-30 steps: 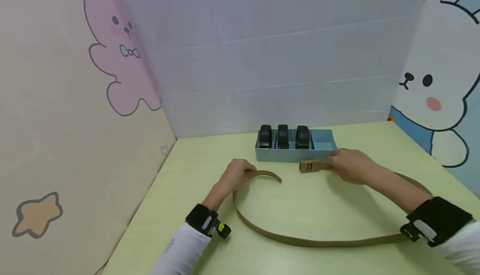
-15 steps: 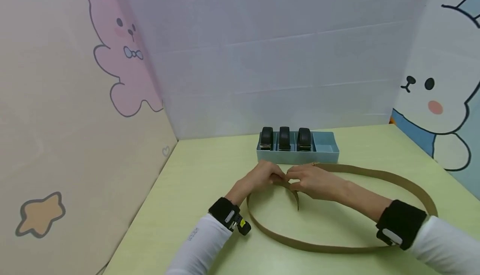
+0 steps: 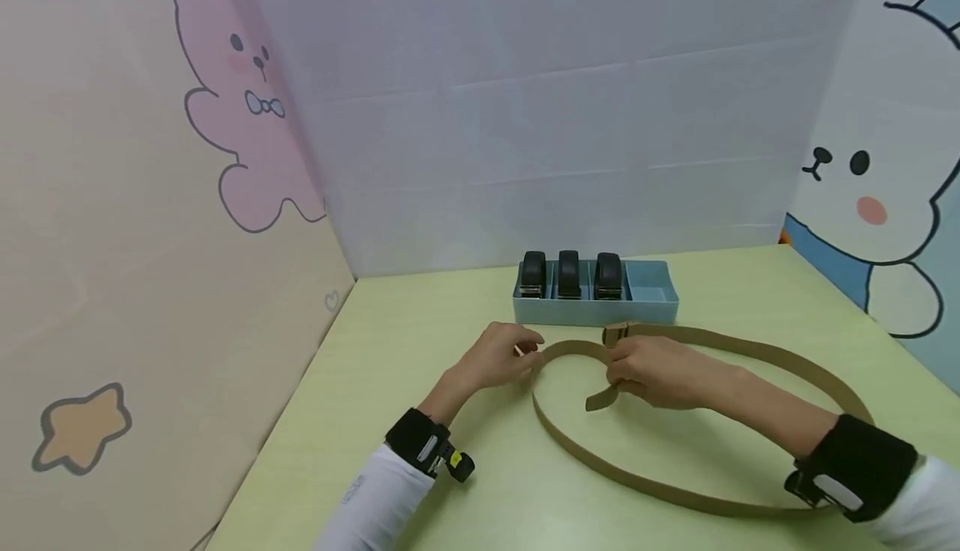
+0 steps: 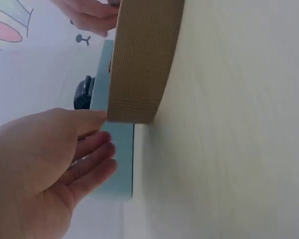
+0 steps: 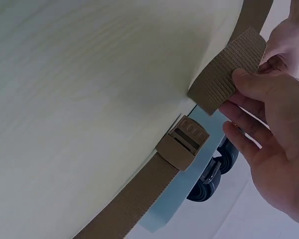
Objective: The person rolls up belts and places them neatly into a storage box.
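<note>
A brown webbing belt (image 3: pixel 750 348) lies in a large loop on the table, standing on its edge. Its buckle (image 3: pixel 616 334) is just in front of the tray, beyond my right hand (image 3: pixel 660 370). Thumb and fingers of that hand pinch the belt near its free end (image 5: pixel 229 69), which sticks out toward the left. My left hand (image 3: pixel 501 357) is at the left bend of the loop with its fingers loosely spread. The left wrist view shows its thumb tip right at the edge of the strap, the other fingers apart from it.
Behind the belt stands a light blue tray (image 3: pixel 596 313) with compartments. Three rolled black belts (image 3: pixel 568 276) fill its left compartments, and the rightmost compartment (image 3: pixel 649 283) is bare. Walls with cartoon prints border the pale yellow table (image 3: pixel 420 318) at the back and sides.
The left hand first gripped the belt near its free end, then met the right hand. Now the right hand holds that end, drawn rightward, and the left has let go. The buckle stays near the tray.
</note>
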`<act>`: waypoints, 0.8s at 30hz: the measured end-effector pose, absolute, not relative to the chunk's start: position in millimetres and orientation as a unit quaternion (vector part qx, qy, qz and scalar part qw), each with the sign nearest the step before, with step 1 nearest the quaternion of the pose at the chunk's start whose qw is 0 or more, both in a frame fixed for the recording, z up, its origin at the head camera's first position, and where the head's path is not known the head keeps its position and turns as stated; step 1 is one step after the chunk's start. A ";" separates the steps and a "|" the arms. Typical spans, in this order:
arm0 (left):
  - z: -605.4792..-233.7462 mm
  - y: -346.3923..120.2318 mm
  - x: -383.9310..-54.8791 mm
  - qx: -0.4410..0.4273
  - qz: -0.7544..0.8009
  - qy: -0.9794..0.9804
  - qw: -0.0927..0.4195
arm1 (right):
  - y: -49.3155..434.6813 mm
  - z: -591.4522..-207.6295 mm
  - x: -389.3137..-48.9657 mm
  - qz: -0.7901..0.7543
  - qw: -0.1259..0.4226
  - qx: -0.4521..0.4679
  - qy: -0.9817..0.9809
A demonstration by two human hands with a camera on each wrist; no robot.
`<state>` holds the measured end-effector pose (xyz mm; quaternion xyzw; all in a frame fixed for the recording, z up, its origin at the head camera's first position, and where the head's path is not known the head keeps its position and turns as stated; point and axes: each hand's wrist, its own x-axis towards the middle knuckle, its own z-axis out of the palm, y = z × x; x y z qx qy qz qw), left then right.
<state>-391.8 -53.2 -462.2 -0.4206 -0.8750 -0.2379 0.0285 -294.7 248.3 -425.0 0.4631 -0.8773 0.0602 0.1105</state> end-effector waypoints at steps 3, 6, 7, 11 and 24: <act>-457.9 -51.5 -378.2 -0.441 -0.260 -0.857 0.059 | 244.1 -427.0 -292.6 0.115 0.072 0.459 -0.878; -454.8 -41.7 -361.0 -0.487 -0.269 -0.829 0.060 | 236.3 -431.6 -292.6 0.164 0.048 0.465 -0.869; -454.4 -37.1 -355.7 -0.504 -0.262 -0.821 0.055 | 234.0 -433.1 -292.6 0.177 0.043 0.464 -0.867; -454.6 -19.3 -340.9 -0.545 -0.216 -0.809 0.033 | 228.6 -437.9 -292.1 0.212 0.044 0.451 -0.866; -450.4 -15.6 -334.7 -0.552 -0.127 -0.824 -0.004 | 256.5 -441.9 -287.1 0.159 0.098 0.461 -0.867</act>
